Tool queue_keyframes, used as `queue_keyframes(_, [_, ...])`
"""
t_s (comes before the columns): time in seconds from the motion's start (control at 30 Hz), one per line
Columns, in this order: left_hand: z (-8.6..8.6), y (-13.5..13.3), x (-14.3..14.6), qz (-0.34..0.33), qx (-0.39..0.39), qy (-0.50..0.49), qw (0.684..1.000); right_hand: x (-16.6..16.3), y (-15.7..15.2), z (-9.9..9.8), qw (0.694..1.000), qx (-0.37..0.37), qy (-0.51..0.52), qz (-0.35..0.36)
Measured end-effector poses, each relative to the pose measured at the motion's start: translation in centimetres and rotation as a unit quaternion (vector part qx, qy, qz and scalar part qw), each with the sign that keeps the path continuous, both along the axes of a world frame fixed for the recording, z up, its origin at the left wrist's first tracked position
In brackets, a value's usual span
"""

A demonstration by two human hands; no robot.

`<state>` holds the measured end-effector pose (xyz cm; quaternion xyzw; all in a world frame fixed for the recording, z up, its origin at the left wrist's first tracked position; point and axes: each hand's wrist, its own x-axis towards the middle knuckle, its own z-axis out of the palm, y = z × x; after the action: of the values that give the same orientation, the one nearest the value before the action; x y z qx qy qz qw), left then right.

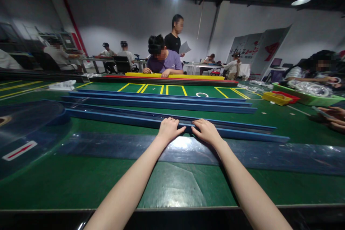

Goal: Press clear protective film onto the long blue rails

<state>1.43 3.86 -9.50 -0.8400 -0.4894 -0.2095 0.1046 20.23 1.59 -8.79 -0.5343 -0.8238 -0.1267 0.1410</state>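
My left hand curls over the near wall of a long blue channel, fingers inside and thumb on the near side. A short way to the right, my right hand grips the same channel in the same manner, the two thumbs pointing at each other. The channel lies across the green table, its groove facing up. Between it and me stretches a flat, clear plastic strip, passing under my forearms. The left end of the channel lies close to a large clear roll with a red-arrow label.
Further blue channels lie just behind. A white ring rests beyond them. Across the table, a person in purple leans over a yellow channel. At right are a yellow tray, a green tray and another person's hand.
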Motion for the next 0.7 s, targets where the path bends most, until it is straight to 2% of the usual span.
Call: queue_keyframes(0.7, [-0.21,0.16,0.00,0.008,-0.009,0.004,1.000,0.01,0.08,-0.06,1.000,-0.007,-0.003,-0.004])
